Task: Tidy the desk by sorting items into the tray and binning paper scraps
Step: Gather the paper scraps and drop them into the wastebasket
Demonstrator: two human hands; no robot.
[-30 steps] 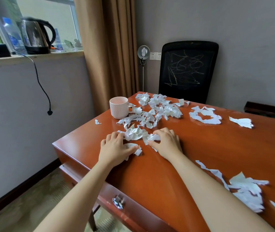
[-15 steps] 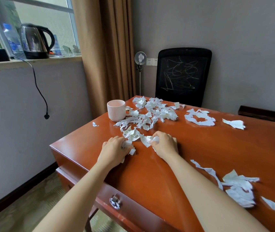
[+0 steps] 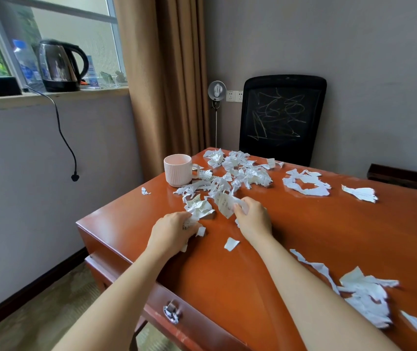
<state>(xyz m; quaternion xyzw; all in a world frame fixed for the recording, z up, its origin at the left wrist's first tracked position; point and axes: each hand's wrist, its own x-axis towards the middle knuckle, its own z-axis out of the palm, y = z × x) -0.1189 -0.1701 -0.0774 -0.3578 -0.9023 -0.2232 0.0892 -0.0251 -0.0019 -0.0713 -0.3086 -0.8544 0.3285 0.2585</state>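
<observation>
White torn paper scraps [image 3: 237, 173] lie scattered over the far left part of the red-brown desk [image 3: 227, 274]. My left hand [image 3: 171, 231] is closed around a bunch of crumpled scraps near the desk's left edge. My right hand [image 3: 253, 219] pinches a larger written-on scrap [image 3: 223, 202] lifted off the surface. One small scrap [image 3: 230, 243] lies loose between my wrists. A pink ribbed mug [image 3: 178, 169] stands beyond my hands at the left edge. No tray or bin is visible.
More scraps lie at the right front [image 3: 364, 295] and far right [image 3: 306, 184], with one piece [image 3: 360, 193] beyond. A black office chair [image 3: 282, 117] stands behind the desk. A kettle [image 3: 59, 65] with a dangling cord sits on the windowsill. A drawer handle [image 3: 171, 311] sits on the desk front.
Both hands have closed on scraps and gathered them; the right hand has raised a larger piece. A small scrap now lies loose between my wrists. The view has shifted slightly.
</observation>
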